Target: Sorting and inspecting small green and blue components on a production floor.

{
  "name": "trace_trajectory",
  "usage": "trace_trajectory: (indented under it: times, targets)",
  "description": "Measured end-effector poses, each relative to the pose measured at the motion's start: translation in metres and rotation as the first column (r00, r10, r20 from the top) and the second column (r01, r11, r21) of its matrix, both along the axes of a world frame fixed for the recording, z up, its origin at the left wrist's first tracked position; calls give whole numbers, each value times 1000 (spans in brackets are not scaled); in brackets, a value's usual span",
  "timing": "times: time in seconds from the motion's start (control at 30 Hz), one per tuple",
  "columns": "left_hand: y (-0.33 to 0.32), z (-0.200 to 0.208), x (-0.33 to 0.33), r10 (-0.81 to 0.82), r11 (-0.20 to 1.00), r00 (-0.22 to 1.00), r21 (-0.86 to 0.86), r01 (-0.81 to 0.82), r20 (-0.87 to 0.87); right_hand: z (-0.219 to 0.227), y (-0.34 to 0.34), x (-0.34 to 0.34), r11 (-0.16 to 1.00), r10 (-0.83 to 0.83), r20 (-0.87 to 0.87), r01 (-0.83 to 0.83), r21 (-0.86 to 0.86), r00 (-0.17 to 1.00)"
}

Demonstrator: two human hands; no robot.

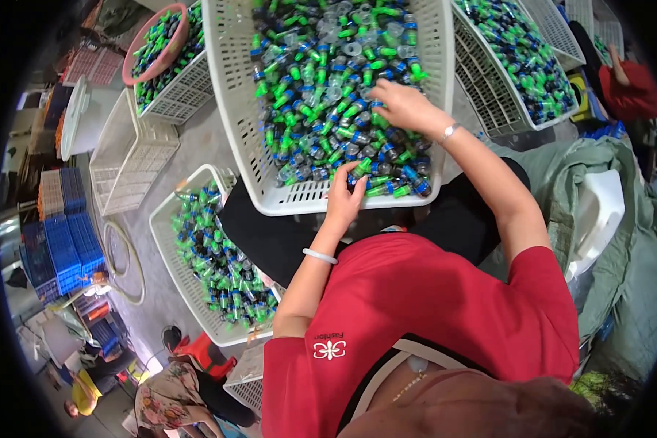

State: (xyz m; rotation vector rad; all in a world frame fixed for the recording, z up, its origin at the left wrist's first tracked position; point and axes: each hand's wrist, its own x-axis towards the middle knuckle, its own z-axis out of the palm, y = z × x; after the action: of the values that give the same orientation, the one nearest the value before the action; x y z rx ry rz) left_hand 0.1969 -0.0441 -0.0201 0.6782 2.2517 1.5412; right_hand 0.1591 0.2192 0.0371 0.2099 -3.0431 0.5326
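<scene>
Head view: small plastic pieces (336, 113), mixed green, blue, black and clear, fill a white perforated crate (274, 206) positioned directly in front of the seated person. The left hand (343, 197) is at the near end of the pile, thumb and forefinger parted beside a green-ended piece; whether the fingers grip it cannot be told. The right hand (405, 106) reaches over the crate's right side, its fingers bent down into the pile; the fingertips are partly hidden, so their opening and any hold cannot be told. A pale bangle (319, 255) encircles the left wrist; a metallic band (450, 132) encircles the right. Similar pieces fill a lower-left crate (166, 244), an upper-right crate (482, 98) and a pink basin (185, 33) at upper left. Farther left are a curved hose (136, 274) on the floor and stacked blue crates (73, 248). At right, a white plastic container (601, 208) lies against a grey-green sack (624, 270). A co-worker in a floral top (171, 394) appears at lower left.
</scene>
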Motion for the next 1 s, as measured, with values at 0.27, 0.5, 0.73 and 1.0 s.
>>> trace_trajectory:
  times: [0.27,0.5,0.73,1.0]
  targets:
    - [-29,7,-20,112,988,983,118,-95,-144,-31,-57,-87,987,-134,-57,138,78,989]
    - [-47,29,-36,111,896,906,353,-269,408,-1,-79,-50,669,-200,261,326,-668,944]
    - [-5,52,-22,-104,771,712,508,-384,695,12,-135,36,-235,-5,234,226,-945,972]
    - [-28,55,-19,-277,815,674,539,-213,685,18,-106,53,147,70,113,102,-984,991]
